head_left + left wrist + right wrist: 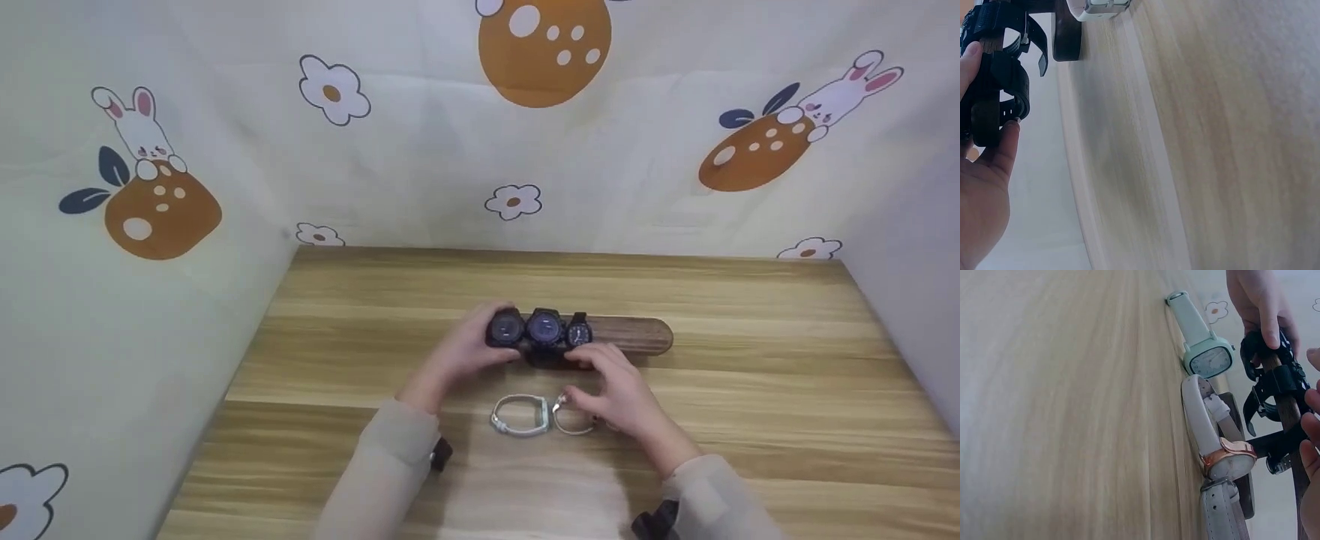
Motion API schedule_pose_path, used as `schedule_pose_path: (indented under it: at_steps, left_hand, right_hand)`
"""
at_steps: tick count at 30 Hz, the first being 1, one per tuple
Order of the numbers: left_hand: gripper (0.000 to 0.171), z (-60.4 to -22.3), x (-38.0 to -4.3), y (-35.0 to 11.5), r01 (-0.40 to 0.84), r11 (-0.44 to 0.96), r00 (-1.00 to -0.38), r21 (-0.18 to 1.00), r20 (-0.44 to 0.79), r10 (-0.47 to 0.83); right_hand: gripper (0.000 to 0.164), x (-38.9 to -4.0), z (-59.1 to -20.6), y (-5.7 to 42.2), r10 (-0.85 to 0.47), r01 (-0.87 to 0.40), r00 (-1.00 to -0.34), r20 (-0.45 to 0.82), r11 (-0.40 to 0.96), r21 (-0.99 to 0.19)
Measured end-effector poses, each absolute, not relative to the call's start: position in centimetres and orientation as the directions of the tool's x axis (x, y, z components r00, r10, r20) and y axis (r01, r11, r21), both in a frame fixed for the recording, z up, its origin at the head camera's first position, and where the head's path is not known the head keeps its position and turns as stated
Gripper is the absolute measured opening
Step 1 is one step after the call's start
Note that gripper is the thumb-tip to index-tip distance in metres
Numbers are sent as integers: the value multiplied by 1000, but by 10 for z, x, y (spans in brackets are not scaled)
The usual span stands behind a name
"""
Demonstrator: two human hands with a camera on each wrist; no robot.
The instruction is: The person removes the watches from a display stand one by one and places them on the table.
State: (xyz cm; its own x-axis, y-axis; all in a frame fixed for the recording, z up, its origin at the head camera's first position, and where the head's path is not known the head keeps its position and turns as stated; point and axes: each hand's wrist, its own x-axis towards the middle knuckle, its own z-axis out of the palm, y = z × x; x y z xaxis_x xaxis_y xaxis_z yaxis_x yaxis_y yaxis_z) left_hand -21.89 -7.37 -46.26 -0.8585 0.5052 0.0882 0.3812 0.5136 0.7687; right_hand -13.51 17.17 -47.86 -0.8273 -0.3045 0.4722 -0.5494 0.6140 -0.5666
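Note:
On a dark wooden watch bar [634, 335] sit three black watches: a large one at the left end [506, 328], another large one [545, 328] in the middle and a small one [578, 334]. My left hand [476, 341] grips the leftmost watch at the bar's end, fingers behind and thumb in front. My right hand [619, 390] has its loosely bent fingertips by the small watch's lower side; contact is unclear. In the right wrist view, a black strap [1269, 444] hangs off the bar near those fingers [1313, 424].
In front of the bar, a mint-green watch [521, 416] stands on its side, its strap closed in a loop. Beside it, below my right thumb, is a white-strapped watch [1230, 458] with a rose-gold case. A patterned cloth [420, 150] hangs behind the wooden table [360, 300].

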Motion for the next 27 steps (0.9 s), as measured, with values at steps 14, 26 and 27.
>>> schedule_pose_path:
  at_steps: [14,26,27]
  left_hand:
    - [75,-463,-219,-72,385,529,-860,756,87,503]
    - [75,-462,-219,-73,395,530,-857,750,93,507]
    - [75,-462,-219,-73,395,533,-857,748,91,506]
  right_hand:
    - [43,-144,-475,183,-278,-560,-806,523,645,-520]
    - [45,-150,-465,191,-205,-451,-877,435,662,-599]
    - [46,-150,-465,192,-200,-447,-879,434,665,-599]
